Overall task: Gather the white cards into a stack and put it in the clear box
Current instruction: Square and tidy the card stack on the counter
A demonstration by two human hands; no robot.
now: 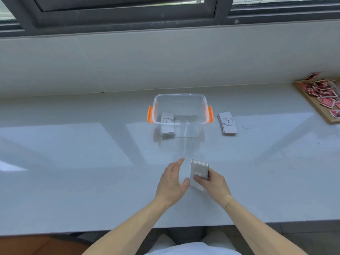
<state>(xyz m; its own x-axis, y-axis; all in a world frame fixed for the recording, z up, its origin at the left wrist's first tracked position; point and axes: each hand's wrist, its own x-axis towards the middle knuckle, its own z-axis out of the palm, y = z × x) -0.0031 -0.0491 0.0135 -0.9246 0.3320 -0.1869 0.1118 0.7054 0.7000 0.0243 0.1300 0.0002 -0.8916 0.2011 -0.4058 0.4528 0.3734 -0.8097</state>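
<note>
Right hand (214, 179) fingers (199, 178) pinch card stack (199, 172), long axis toward clear box (181, 97) straight ahead; left hand (172, 183) spread loose, empty, just beside.

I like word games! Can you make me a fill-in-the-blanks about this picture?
1. The right hand holds a stack of white ____.
2. The clear box has ____ handles.
3. The left hand is ____ and holds nothing.
4. The loose stack on the counter lies to the ____ of the box.

Missing words: cards; orange; open; right
</note>
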